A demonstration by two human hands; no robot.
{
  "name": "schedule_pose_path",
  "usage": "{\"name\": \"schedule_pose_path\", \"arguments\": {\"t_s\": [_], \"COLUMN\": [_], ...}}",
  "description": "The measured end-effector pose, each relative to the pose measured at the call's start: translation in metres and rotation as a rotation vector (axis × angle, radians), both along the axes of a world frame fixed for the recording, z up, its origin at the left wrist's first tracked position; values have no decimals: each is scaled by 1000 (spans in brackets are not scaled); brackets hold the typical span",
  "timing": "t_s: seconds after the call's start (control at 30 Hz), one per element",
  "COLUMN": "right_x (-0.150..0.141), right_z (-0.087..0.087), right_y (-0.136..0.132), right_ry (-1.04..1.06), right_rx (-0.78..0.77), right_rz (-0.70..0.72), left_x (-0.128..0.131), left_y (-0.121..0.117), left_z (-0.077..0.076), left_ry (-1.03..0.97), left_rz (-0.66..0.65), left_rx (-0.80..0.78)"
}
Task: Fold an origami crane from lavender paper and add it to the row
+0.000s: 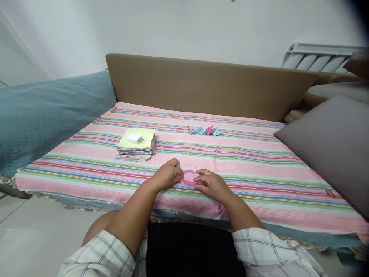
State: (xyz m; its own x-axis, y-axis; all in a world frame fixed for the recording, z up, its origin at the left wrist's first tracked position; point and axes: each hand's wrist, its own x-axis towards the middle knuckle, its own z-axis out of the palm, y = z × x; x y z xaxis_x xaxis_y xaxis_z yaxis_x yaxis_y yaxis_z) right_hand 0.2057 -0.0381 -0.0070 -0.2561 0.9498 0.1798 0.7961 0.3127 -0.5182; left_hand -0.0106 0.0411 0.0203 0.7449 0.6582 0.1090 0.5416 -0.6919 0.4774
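A folded sheet of pink origami paper [189,177] lies low over the striped cloth, between my two hands. My left hand [168,174] pinches its left end with fingers and thumb. On the opposite end, the fingers of my right hand [211,184] are closed round the paper's edge. Beyond my hands, several folded paper cranes [210,130] in lilac, blue and deep pink stand in a row. To the left is a stack of square paper [138,154] with a yellow sheet on top, and a white plug adapter [134,138] rests on it.
The pink striped cloth [245,140] covers the seat, with a brown backrest [201,86] behind it. A blue-covered armrest [57,111] bounds the left side. A grey cushion [331,146] leans at the right, near a small brown object [330,193]. A radiator [319,57] hangs on the wall.
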Motion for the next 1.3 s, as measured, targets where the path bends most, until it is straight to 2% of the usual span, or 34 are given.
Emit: {"name": "schedule_pose_path", "arguments": {"t_s": [0.17,0.33,0.5,0.67,0.8,0.93,1.3], "right_x": [-3,-6,-10,-13,-14,-16,-15], "right_z": [5,8,12,15,16,18,13], "right_y": [-3,-3,-1,-1,-1,-1,0], "right_ry": [-69,-112,-149,-199,-230,-250,-223], "right_rx": [-3,5,-26,-44,-39,-41,-16], "right_rz": [11,29,-11,-15,-16,-5,-25], "left_x": [-2,-9,-12,-1,7,10,2], "left_y": [2,5,6,1,-1,0,5], "left_z": [0,-1,1,-3,-7,-8,-6], "left_ry": [83,106,101,120,83,35,2], "left_rz": [28,42,63,246,348,309,281], "left_rx": [28,-9,-29,57,29,-62,-70]}}
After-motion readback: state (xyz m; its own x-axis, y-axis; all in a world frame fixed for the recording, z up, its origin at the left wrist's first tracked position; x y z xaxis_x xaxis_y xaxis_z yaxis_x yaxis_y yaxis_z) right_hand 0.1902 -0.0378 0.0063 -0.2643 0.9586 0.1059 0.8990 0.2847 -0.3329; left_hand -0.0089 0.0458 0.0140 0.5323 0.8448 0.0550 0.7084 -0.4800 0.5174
